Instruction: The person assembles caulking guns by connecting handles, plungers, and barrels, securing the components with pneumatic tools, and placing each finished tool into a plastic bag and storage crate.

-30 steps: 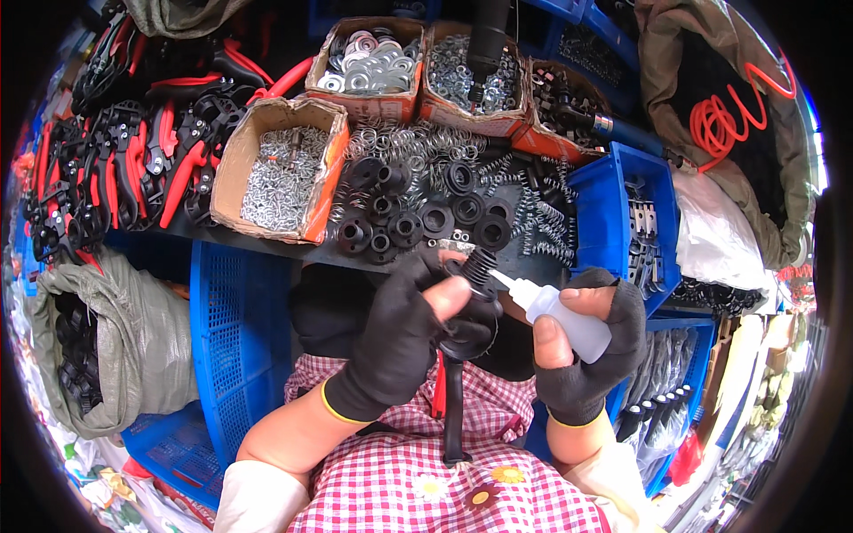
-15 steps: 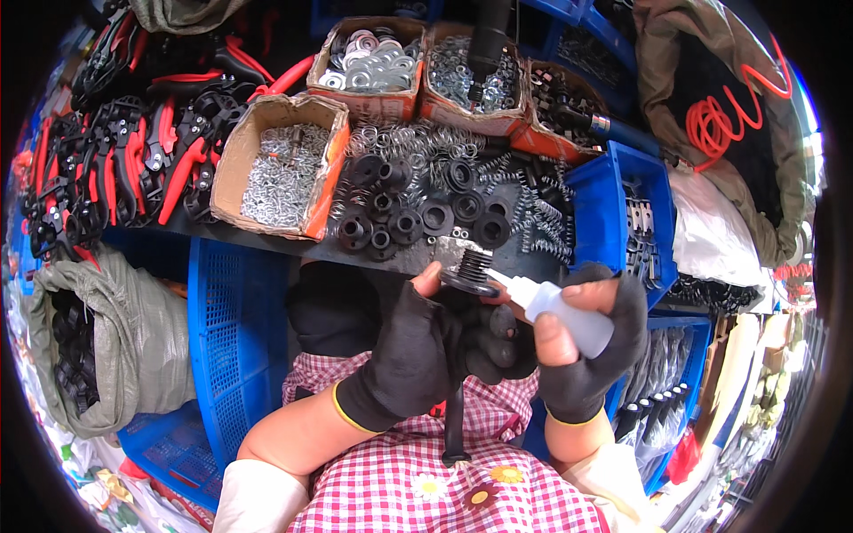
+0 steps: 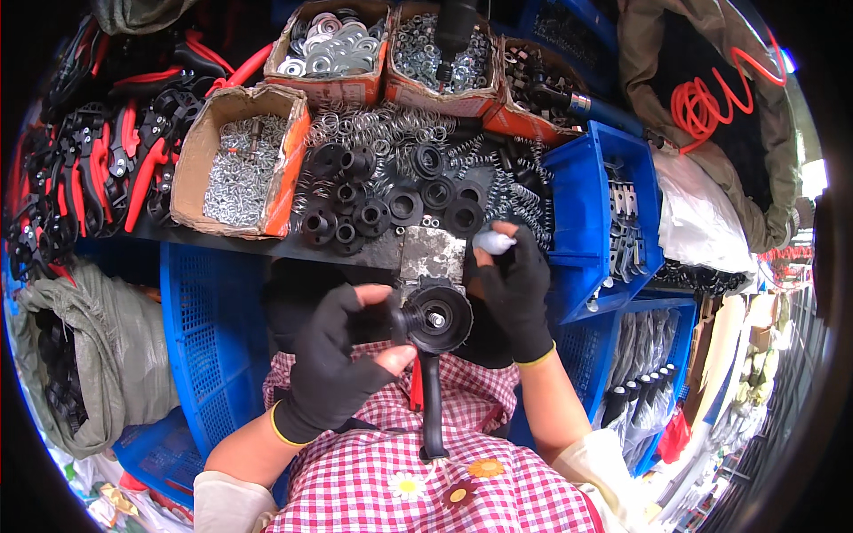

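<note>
My left hand, in a black fingerless glove, pinches a black threaded flanged part, blurred by motion. This part is close against the left side of a round black housing, which has a metal bolt at its centre. Below the housing a black handle and a red lever run down over the checked apron. At the bench's near edge, my right hand, gloved alike, holds a small whitish squeeze bottle in its fingers. A worn metal block lies just beyond the housing.
Black flanged rings and springs cover the bench. Cardboard boxes of small parts line the back, under a hanging power driver. Red-handled pliers pile at left; a blue bin stands at right.
The bottle's tip has left the threaded part; my right hand has moved it away toward the bench. My left hand has lowered the part leftward and down, uncovering the housing.
</note>
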### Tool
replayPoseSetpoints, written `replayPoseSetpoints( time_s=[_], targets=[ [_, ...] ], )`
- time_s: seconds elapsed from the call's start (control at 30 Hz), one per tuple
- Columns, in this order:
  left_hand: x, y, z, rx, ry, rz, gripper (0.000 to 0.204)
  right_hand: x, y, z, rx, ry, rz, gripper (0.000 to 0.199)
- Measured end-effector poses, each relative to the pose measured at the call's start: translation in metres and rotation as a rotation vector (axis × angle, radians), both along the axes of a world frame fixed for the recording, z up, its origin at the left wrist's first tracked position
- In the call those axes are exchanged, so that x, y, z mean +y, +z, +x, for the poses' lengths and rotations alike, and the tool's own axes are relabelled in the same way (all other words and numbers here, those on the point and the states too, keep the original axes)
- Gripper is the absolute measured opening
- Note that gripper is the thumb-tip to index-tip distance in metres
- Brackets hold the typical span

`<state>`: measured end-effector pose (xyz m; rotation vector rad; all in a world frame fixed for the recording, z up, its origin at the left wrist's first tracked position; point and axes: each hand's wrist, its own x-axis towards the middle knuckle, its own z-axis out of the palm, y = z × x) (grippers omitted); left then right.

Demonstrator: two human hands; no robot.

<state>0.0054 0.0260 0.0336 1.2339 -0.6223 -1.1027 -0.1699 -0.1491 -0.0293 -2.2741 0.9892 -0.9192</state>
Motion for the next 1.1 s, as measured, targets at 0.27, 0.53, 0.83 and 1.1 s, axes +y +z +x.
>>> replayPoseSetpoints(
  time_s=[0.27,0.53,0.83,1.1],
  targets=[
    [-0.028,-0.014,0.002,-1.114,-0.199,-0.305,0.043,-0.045,0.093,0.011,0.164,0.136,-0.043,0.052],
    [-0.035,-0.024,-0.002,-1.155,-0.252,-0.217,0.032,-0.268,0.122,0.014,0.939,0.209,-0.050,0.040],
    [-0.037,-0.018,0.001,-1.032,-0.190,-0.106,0.037,-0.230,0.175,0.018,0.834,0.170,-0.203,0.051],
    [-0.028,-0.019,0.006,-0.976,-0.261,-0.105,0.050,-0.023,0.245,-0.010,0.894,0.514,0.159,0.076]
  ],
)
